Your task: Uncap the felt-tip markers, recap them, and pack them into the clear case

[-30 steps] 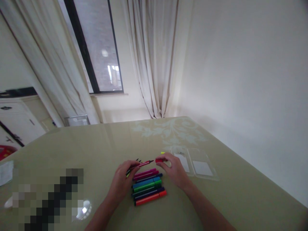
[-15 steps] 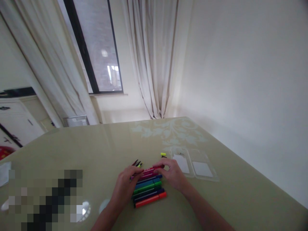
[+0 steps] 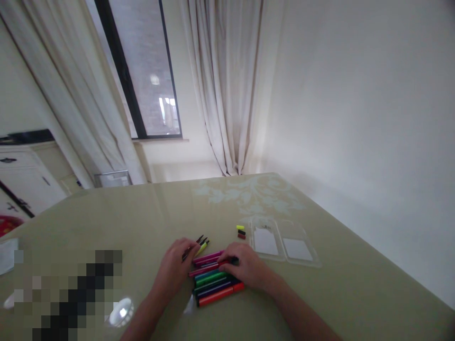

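Pinched between thumb and fingers of my right hand [image 3: 245, 266] is a red marker [image 3: 204, 270], held over the row of markers. My left hand [image 3: 179, 259] has its curled fingers on several uncapped markers [image 3: 202, 245], dark and yellow, whose tips point away from me; its fingers partly hide their barrels. Between my hands lie a magenta marker [image 3: 206, 258], a green marker [image 3: 211, 278], a dark blue marker [image 3: 216, 287] and, nearest me, an orange-red marker [image 3: 220, 294]. My right hand covers some of their cap ends.
Yellow, black and brown caps [image 3: 241, 232] lie beyond my right hand. An opened clear plastic case [image 3: 280, 241] with white inserts rests to their right. A pale wall [image 3: 373, 142] runs along the table's right edge. A bright round reflection [image 3: 121, 312] shows at left.
My hands have come apart. The left moved left onto the uncapped markers; the right drew the red marker nearer to me over the row. The black and brown caps now show fully.
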`<action>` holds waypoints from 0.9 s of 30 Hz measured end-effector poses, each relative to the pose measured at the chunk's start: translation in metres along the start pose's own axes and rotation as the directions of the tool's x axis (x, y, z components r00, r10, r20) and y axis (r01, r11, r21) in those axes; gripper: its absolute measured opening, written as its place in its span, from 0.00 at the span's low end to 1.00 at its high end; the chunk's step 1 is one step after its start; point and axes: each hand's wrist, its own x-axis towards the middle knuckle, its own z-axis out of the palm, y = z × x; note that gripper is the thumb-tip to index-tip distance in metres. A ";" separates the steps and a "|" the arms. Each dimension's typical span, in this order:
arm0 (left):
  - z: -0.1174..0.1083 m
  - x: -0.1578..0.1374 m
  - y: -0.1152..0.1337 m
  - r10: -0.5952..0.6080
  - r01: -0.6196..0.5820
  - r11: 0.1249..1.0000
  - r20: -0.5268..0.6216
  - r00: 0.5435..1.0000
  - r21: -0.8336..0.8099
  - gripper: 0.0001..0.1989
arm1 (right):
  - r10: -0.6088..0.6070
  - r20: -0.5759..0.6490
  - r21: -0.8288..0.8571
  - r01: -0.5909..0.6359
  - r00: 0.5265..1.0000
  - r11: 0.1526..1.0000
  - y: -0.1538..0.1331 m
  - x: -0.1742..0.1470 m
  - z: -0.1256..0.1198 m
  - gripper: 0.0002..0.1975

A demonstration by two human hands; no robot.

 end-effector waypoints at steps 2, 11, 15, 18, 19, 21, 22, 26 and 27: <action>0.000 0.001 -0.010 -0.056 0.056 0.995 -0.008 0.998 0.078 0.16 | -0.015 -0.051 -0.030 0.014 0.999 0.999 0.003 0.001 -0.002 0.07; 0.002 -0.002 -0.016 -0.098 0.096 0.971 -0.001 0.995 0.218 0.13 | 0.114 -0.391 -0.427 -0.289 0.913 0.857 0.042 0.005 -0.033 0.09; 0.000 -0.002 -0.012 -0.110 0.101 0.968 0.025 0.994 0.228 0.10 | 0.110 -0.339 -0.523 -0.285 0.934 0.803 0.041 0.004 -0.030 0.08; -0.003 -0.001 -0.014 -0.138 0.129 0.965 0.024 0.990 0.228 0.11 | 0.126 -0.335 -0.548 -0.302 0.934 0.780 0.039 0.004 -0.027 0.06; -0.004 -0.001 -0.015 -0.149 0.141 0.964 0.020 0.989 0.226 0.12 | 0.130 -0.338 -0.551 -0.307 0.932 0.776 0.039 0.003 -0.027 0.05; -0.005 -0.001 -0.017 -0.160 0.152 0.966 0.018 0.987 0.210 0.12 | 0.138 -0.339 -0.551 -0.315 0.931 0.773 0.041 0.003 -0.026 0.04; -0.006 -0.001 -0.018 -0.160 0.153 0.968 0.022 0.987 0.199 0.12 | 0.142 -0.336 -0.549 -0.316 0.931 0.774 0.041 0.003 -0.026 0.04; -0.008 0.000 -0.024 -0.172 0.166 0.973 0.028 0.985 0.159 0.14 | 0.141 -0.321 -0.532 -0.301 0.937 0.791 0.044 0.003 -0.025 0.04; -0.008 0.001 -0.026 -0.175 0.171 0.975 0.022 0.984 0.139 0.16 | 0.140 -0.318 -0.527 -0.297 0.938 0.796 0.044 0.003 -0.025 0.03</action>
